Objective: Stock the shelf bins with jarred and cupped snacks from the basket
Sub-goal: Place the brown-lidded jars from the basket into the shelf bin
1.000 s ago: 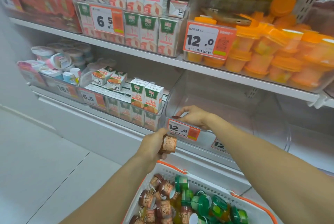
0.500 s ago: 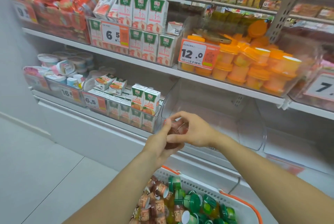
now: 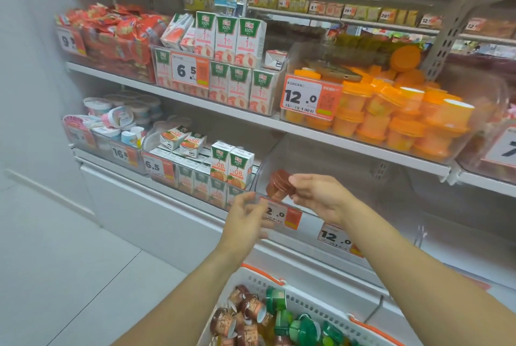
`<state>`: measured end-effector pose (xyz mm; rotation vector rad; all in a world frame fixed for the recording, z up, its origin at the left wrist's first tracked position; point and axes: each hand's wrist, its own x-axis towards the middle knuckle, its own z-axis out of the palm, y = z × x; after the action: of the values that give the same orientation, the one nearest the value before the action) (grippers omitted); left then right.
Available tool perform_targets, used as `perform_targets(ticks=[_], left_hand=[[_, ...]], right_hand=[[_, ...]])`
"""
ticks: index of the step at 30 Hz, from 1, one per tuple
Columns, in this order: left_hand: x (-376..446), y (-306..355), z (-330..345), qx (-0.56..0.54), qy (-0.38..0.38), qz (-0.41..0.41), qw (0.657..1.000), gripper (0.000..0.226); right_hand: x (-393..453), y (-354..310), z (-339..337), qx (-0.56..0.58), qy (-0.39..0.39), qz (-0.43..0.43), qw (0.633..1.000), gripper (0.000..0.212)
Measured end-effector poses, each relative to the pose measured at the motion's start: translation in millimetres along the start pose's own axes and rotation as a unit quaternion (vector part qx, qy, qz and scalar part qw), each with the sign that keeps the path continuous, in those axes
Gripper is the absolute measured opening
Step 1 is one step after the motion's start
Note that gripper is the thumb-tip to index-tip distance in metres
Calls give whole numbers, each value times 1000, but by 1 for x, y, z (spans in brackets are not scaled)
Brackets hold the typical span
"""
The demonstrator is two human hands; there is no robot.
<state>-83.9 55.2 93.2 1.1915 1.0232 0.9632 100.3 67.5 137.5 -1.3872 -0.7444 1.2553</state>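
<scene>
Shelves of juice cartons and orange cups fill the background. Right grip pinches a brown-lidded jar over the clear bin; left grip hangs relaxed, holding nothing, above the basket.

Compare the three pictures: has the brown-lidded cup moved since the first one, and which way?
Yes. The brown-lidded cup has passed from the left hand to the right hand and risen from below the 12.0 price tag to above it, at the clear bin's mouth.
</scene>
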Motion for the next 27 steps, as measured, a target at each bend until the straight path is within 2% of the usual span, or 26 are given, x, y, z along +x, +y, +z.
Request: perform_targets(ticks=[2,4,8,14,18,23,27], left_hand=[[5,-11,-4,120,10,38,992,43],[10,-21,-6,198,27,71,977,44],[24,-32,2,283,40,126,950,51],[47,-41,10,339,44,139,929,57],[55,-47,10,342,41,133,929,56],[58,-53,10,331,39,141,932,57],[58,-56,9,332,33,144,931,58]], right_hand=[[26,-4,-5,44,30,9,999,27],[55,-5,-11,42,58,22,997,24],[102,5,-21,-68,83,74,991,18],[147,26,-24,-240,54,128,961,33],[158,36,-27,-223,71,95,968,17],[159,42,-36,-270,35,135,953,30],[165,44,-34,-229,94,75,966,25]])
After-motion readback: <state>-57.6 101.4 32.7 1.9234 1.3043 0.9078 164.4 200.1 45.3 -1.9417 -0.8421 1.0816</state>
